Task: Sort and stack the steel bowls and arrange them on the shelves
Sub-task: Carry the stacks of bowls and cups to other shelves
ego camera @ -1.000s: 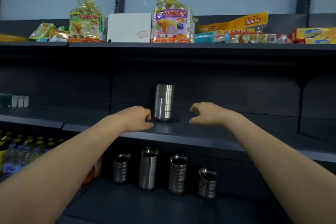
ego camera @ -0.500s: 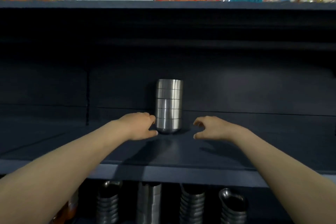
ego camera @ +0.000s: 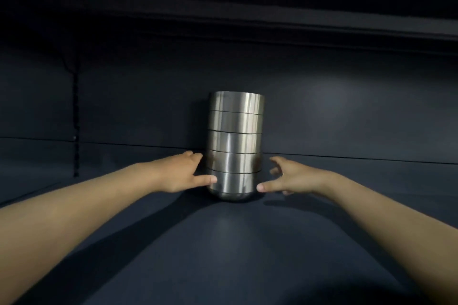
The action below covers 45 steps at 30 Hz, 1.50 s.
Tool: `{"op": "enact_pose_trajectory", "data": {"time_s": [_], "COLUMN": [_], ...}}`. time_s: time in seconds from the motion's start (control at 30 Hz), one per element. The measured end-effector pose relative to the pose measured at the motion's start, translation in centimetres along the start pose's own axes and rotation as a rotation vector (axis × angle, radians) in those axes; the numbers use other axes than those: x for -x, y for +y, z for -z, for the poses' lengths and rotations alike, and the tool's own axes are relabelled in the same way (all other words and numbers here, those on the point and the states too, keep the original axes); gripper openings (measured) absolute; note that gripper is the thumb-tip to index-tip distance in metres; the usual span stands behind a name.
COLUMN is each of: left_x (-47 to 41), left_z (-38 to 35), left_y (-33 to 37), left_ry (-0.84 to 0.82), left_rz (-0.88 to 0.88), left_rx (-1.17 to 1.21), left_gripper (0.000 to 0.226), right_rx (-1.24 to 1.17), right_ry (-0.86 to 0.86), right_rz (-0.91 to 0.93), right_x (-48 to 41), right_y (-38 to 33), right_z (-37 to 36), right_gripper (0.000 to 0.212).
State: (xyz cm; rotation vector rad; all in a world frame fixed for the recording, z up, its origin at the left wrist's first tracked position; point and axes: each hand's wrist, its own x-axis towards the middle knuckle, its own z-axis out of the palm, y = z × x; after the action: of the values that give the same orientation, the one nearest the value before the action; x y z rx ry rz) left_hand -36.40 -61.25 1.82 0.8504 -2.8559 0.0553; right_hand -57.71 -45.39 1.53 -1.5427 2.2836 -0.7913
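Right, both hands are in on the stack of steel bowls (ego camera: 235, 146), which stands upright at the back of the dark shelf (ego camera: 223, 242), close against the rear panel. Five bowls nested, by the seams I can count, with the rounded base of the lowest one on the shelf.

Left hand (ego camera: 181, 176) is up against the left side of the stack, thumb touching the bottom bowl, fingers (ego camera: 192, 155) spread and reaching round behind. Not a closed grip, more a cupping contact. Right hand (ego camera: 295, 177) is spread wide, thumb tip just beside the bottom bowl on the right, fingers splayed and still clear of the steel.

My read: this is the placing or squaring-up step, with the stack set on the shelf and being bracketed from both sides. Next move calls for an even squeeze low down from both sides if it is to be shifted, since a tall, narrow stack on a rounded base will tip easily under a one-sided push.

Hard to see: the stack's far side, the left fingertips behind it, and whether it touches the rear panel. Everything above the stack is deep shadow.
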Motion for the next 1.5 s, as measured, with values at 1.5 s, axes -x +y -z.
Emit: {"op": "enact_pose_trajectory", "data": {"time_s": [1.5], "left_x": [9.0], "left_z": [0.1], "left_y": [11.2], "left_ry": [0.332], "left_rz": [-0.060], "left_rx": [1.107], "left_gripper": [0.082], "right_rx": [-0.526], "right_ry": [0.211], "right_rz": [0.219], "right_x": [12.0], "right_y": [-0.6], "right_z": [0.2], "right_gripper": [0.072]}}
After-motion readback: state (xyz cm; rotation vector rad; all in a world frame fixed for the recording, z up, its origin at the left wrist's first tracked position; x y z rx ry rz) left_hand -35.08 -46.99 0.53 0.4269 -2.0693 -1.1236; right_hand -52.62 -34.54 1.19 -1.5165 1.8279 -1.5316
